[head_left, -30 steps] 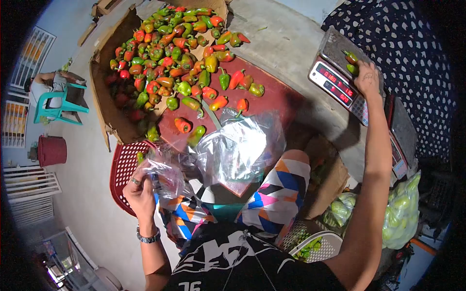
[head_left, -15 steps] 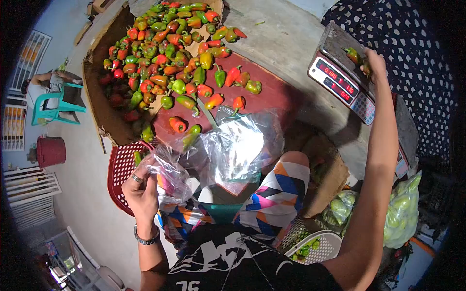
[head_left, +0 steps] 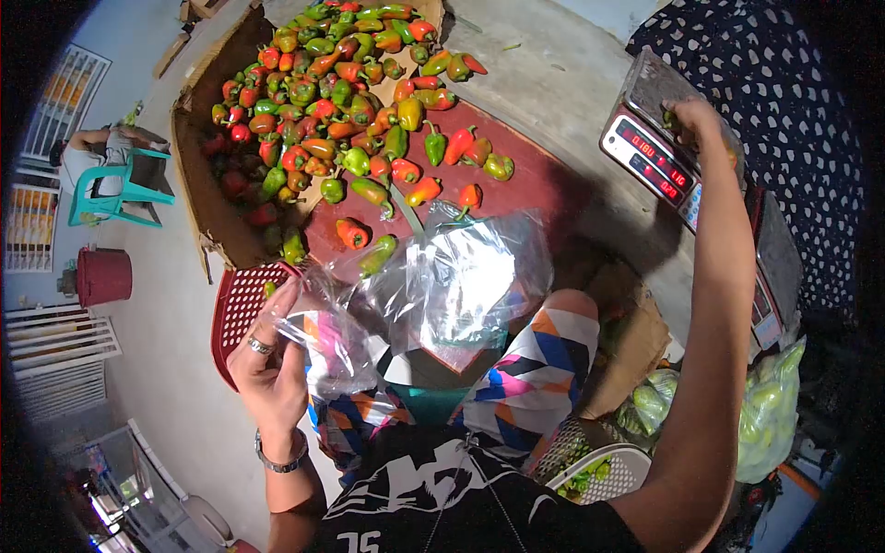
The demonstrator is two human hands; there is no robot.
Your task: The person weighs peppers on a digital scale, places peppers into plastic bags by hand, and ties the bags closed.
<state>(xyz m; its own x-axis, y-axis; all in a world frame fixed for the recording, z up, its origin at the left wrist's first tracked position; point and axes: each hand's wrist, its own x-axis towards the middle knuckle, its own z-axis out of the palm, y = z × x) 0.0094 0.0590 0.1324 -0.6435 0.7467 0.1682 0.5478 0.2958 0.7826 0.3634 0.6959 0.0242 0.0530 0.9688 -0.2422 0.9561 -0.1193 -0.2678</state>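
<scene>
My left hand [head_left: 267, 364], with a ring and a wristwatch, pinches the edge of a clear plastic bag [head_left: 336, 346] above a red perforated basket [head_left: 244, 309]. Over at the right, my right hand [head_left: 696, 122] is closed around peppers on the plate of a digital scale [head_left: 653, 161] with red lit digits; the hand mostly hides them. More clear plastic bags [head_left: 470, 267] lie on the near part of the red board [head_left: 525, 170]. Red, green and mixed peppers [head_left: 323, 111] are heaped in and beside an opened cardboard box [head_left: 198, 184]. A knife blade [head_left: 406, 210] lies among the nearest peppers.
Plastic bags of green produce [head_left: 770, 410] and a light basket [head_left: 627, 472] stand at the lower right. A second scale [head_left: 779, 267] is beside the first. On the left, a person sits in a teal chair [head_left: 138, 189] near a dark red bucket [head_left: 103, 276].
My right hand has shifted over the scale plate and now covers the peppers there. The bag in my left hand hangs a little lower. The whole view has shifted slightly.
</scene>
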